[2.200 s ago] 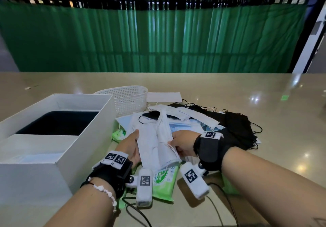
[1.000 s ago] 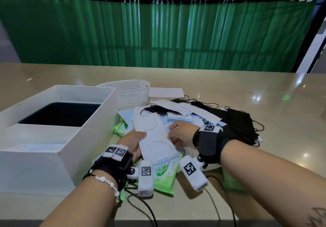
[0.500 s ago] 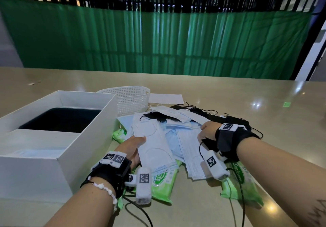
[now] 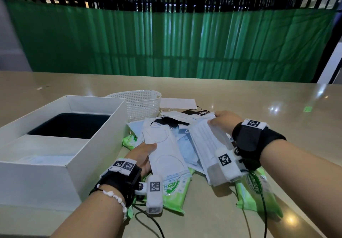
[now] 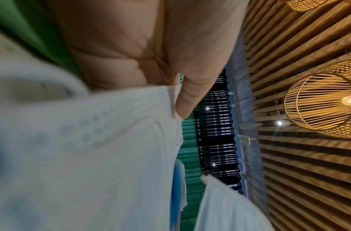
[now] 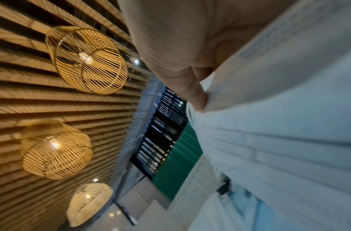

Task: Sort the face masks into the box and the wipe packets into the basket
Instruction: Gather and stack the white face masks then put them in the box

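Each hand pinches its own white mask, left hand (image 4: pixel 143 156) and right hand (image 4: pixel 224 122), likely so we box (image 4: pixel 96 138) both together.

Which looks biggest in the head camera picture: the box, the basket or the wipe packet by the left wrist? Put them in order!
1. box, by far the largest.
2. basket and wipe packet: these look alike in size. The packet is nearer the camera and partly covered, so I will not rank them.
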Available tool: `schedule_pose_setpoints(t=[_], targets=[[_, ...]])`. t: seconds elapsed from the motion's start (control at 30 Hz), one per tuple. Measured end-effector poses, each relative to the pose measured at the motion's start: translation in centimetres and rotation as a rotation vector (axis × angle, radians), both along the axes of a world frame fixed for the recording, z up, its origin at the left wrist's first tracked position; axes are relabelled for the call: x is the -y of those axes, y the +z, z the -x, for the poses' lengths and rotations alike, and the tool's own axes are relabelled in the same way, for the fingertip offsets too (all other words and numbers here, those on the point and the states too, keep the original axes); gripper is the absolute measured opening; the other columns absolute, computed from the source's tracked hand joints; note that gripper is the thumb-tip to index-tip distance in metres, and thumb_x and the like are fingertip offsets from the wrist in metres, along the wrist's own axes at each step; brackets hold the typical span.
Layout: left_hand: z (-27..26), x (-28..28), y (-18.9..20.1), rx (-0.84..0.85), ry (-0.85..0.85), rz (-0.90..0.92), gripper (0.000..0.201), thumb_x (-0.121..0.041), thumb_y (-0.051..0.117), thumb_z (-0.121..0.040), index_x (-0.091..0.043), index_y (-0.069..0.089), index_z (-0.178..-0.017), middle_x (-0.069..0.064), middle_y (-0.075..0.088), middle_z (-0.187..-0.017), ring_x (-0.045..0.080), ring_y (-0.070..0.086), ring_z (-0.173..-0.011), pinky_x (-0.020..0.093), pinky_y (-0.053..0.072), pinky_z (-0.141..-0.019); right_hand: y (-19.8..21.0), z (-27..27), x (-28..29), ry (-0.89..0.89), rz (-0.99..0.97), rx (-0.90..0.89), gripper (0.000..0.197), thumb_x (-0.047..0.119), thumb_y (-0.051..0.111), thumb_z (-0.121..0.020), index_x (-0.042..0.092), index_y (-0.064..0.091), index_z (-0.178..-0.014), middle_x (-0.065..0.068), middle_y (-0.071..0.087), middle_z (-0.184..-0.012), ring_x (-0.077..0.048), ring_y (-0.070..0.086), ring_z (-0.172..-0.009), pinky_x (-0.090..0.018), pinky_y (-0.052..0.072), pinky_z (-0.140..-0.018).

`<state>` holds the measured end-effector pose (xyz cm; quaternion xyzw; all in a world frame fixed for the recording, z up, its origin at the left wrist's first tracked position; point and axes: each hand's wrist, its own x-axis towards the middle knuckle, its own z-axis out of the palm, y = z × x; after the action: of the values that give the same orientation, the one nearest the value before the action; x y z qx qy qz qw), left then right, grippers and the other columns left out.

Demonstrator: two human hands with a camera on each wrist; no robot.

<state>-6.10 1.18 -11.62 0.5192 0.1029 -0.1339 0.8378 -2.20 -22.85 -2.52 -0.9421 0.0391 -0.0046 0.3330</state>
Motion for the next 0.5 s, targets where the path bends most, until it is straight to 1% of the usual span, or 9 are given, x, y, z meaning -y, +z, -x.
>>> schedule_pose_setpoints(t=[0.07, 0.1, 0.17, 0.2, 0.23, 0.33, 0.4, 0.43, 0.5], targets=[[0.1, 0.0, 0.0, 0.011, -0.008, 0.022, 0.023, -0.008, 0.036, -0.1, -0.003, 0.056, -0.111, 0.011, 0.073, -0.08, 0.023, 0.071, -0.069, 0.033, 0.057, -0.056, 0.9, 0.2, -0.6, 0.039, -0.139, 0.023, 0.012, 0.019, 0.053, -0.089, 0.012, 0.059, -0.097, -0.007, 0.062, -0.091, -0.02, 0.057, -0.081, -0.024, 0.04, -0.067], [0.2, 0.1, 0.1, 0.01, -0.005, 0.035, 0.023, -0.009, 0.036, -0.1, -0.003, 0.057, -0.108, 0.01, 0.073, -0.076, 0.022, 0.071, -0.065, 0.031, 0.058, -0.053, 1.4, 0.4, -1.1, 0.072, -0.222, 0.002, 0.019, 0.026, 0.058, -0.086, 0.014, 0.058, -0.101, -0.003, 0.061, -0.096, -0.019, 0.056, -0.087, -0.026, 0.044, -0.075], [0.2, 0.0, 0.1, 0.008, 0.009, 0.055, 0.026, -0.011, 0.036, -0.101, -0.003, 0.056, -0.115, 0.011, 0.074, -0.078, 0.022, 0.072, -0.066, 0.032, 0.058, -0.053, 1.7, 0.1, -1.9, 0.119, -0.402, -0.036, 0.066, 0.044, 0.071, -0.063, 0.012, 0.057, -0.119, -0.003, 0.061, -0.12, -0.021, 0.058, -0.106, -0.036, 0.045, -0.097], [0.2, 0.0, 0.0, 0.002, 0.014, 0.069, 0.028, -0.013, 0.036, -0.101, -0.003, 0.055, -0.119, 0.012, 0.074, -0.08, 0.023, 0.072, -0.068, 0.033, 0.058, -0.055, 1.5, -0.6, -2.1, 0.142, -0.458, -0.038, 0.083, 0.048, 0.072, -0.055, 0.012, 0.054, -0.127, -0.005, 0.059, -0.127, -0.024, 0.058, -0.112, -0.041, 0.043, -0.102], [0.1, 0.0, 0.0, -0.01, 0.025, 0.086, 0.03, -0.017, 0.037, -0.102, -0.003, 0.054, -0.121, 0.012, 0.074, -0.082, 0.023, 0.072, -0.07, 0.035, 0.058, -0.058, 1.2, -1.2, -2.6, 0.172, -0.484, -0.035, 0.086, 0.047, 0.072, -0.055, 0.011, 0.052, -0.131, -0.006, 0.058, -0.13, -0.024, 0.057, -0.115, -0.043, 0.041, -0.105], [-0.1, 0.0, 0.2, -0.039, 0.073, 0.156, 0.04, -0.033, 0.033, -0.102, -0.007, 0.056, -0.122, 0.013, 0.073, -0.085, 0.025, 0.069, -0.078, 0.04, 0.052, -0.067, 1.5, -1.2, -5.1, 0.196, -0.578, -0.044, 0.076, 0.033, 0.073, -0.065, 0.005, 0.049, -0.132, -0.011, 0.057, -0.13, -0.025, 0.056, -0.116, -0.043, 0.039, -0.107], [-0.1, 0.0, 0.5, -0.024, 0.078, 0.206, 0.05, -0.043, 0.027, -0.101, -0.009, 0.056, -0.124, 0.014, 0.073, -0.092, 0.026, 0.069, -0.083, 0.039, 0.053, -0.067, 1.6, -0.8, -6.7, 0.168, -0.702, -0.076, 0.07, 0.02, 0.071, -0.075, 0.005, 0.042, -0.137, -0.015, 0.053, -0.133, -0.03, 0.055, -0.118, -0.045, 0.039, -0.106], [-0.2, -0.1, 0.6, -0.026, 0.078, 0.209, 0.054, -0.047, 0.025, -0.1, -0.009, 0.058, -0.12, 0.015, 0.072, -0.092, 0.026, 0.069, -0.082, 0.036, 0.055, -0.065, 1.5, -0.6, -7.2, 0.148, -0.764, -0.108, 0.061, 0.011, 0.066, -0.083, 0.006, 0.04, -0.138, -0.017, 0.053, -0.131, -0.031, 0.056, -0.116, -0.045, 0.041, -0.104], [-0.1, -0.1, 0.7, -0.037, 0.083, 0.202, 0.06, -0.05, 0.021, -0.099, -0.007, 0.062, -0.108, 0.016, 0.072, -0.082, 0.025, 0.07, -0.073, 0.033, 0.055, -0.063, 0.5, -0.8, -7.9, 0.139, -0.784, -0.204, 0.046, 0.006, 0.058, -0.09, 0.011, 0.042, -0.133, -0.016, 0.061, -0.112, -0.028, 0.061, -0.097, -0.041, 0.05, -0.087]])
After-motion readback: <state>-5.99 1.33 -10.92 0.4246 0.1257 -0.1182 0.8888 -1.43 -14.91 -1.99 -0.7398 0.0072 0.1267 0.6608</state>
